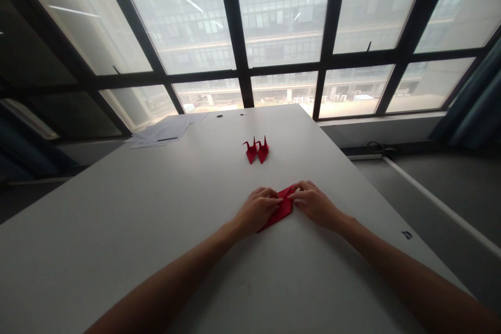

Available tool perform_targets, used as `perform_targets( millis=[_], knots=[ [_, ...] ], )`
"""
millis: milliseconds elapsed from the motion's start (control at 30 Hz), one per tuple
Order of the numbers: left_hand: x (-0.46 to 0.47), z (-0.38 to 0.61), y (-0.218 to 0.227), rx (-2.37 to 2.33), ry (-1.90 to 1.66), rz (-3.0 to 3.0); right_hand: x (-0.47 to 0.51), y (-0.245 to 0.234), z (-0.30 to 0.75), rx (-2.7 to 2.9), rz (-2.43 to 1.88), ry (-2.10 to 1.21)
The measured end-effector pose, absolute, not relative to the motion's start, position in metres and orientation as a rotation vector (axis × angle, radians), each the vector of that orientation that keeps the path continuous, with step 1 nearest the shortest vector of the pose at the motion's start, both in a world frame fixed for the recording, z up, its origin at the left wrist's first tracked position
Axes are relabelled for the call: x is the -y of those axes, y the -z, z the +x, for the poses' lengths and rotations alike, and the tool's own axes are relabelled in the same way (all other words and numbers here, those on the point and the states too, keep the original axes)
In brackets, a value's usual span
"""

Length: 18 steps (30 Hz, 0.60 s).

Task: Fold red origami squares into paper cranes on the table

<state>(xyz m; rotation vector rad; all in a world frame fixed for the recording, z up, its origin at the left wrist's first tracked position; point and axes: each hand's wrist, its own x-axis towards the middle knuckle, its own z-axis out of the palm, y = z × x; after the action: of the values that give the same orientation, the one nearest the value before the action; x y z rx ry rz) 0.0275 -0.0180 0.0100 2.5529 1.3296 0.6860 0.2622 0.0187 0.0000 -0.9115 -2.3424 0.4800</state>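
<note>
A folded piece of red origami paper (pixel 282 212) lies on the white table, its long shape slanting from lower left to upper right. My left hand (pixel 259 207) rests over its left part, with fingers curled and pressing on the paper. At the paper's upper right end, my right hand (pixel 311 200) pinches the edge between thumb and fingers. Part of the paper is covered by my left hand. Beyond my hands stand two red paper cranes, a left crane (pixel 251 153) and a right crane (pixel 263 152), side by side and seemingly touching.
The white table (pixel 156 209) stretches ahead to large black-framed windows (pixel 282 15). White paper sheets (pixel 164 129) with a dark pen-like strip lie at the far left. A small dark mark (pixel 407 235) is near the right edge. Blue curtains (pixel 469 96) hang at the sides.
</note>
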Motion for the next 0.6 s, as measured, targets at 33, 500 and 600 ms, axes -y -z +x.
perform_targets(
  millis=[33,500,600],
  knots=[
    [0.019,0.028,-0.012,-1.331,-0.678,2.554,-0.018,-0.001,0.262,2.350,-0.908,-0.472],
    [0.034,0.038,-0.024,-1.387,-0.580,2.659,-0.017,-0.005,0.254,2.422,-0.878,-0.356],
    [0.032,0.036,-0.022,-1.359,-0.611,2.639,-0.016,-0.007,0.254,2.360,-0.929,-0.291]
  ],
)
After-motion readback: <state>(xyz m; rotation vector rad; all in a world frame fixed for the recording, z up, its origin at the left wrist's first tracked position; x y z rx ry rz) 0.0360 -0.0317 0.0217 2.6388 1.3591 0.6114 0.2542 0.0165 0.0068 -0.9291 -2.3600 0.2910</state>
